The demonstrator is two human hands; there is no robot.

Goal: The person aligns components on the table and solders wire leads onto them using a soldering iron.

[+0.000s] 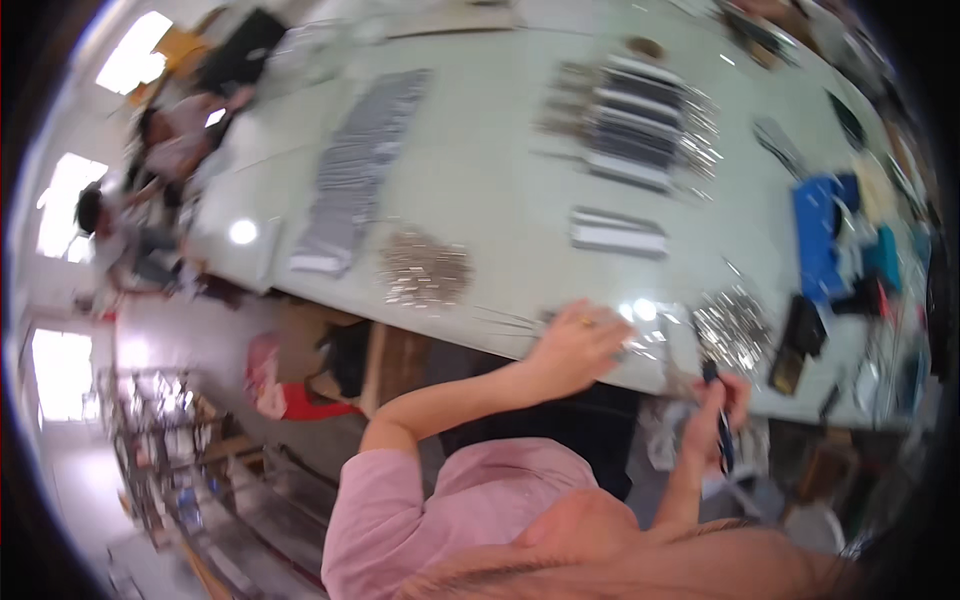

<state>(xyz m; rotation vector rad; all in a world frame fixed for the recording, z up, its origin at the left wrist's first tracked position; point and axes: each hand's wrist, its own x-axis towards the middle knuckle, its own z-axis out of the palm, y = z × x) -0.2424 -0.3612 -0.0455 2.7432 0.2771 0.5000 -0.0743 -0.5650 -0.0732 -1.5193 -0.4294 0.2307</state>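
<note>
Pins (735, 330) lie heaped on the counter (480, 190) at three o'clock of the left hand (580, 345), whose grip rests spread. Right hand (715, 410) pinches a dark tool (722, 430). Sorted rows (640, 125) at twelve o'clock look done — loose heaps remain.

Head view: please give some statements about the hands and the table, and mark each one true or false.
1. The left hand rests at the near edge of the table. True.
2. The right hand is empty. False: it grips a dark slim tool.
3. A loose pile of small metal pieces lies on the table. True.
4. The blue box stands at the table's left end. False: it stands on the right side.
5. The left hand wears a ring. True.
</note>
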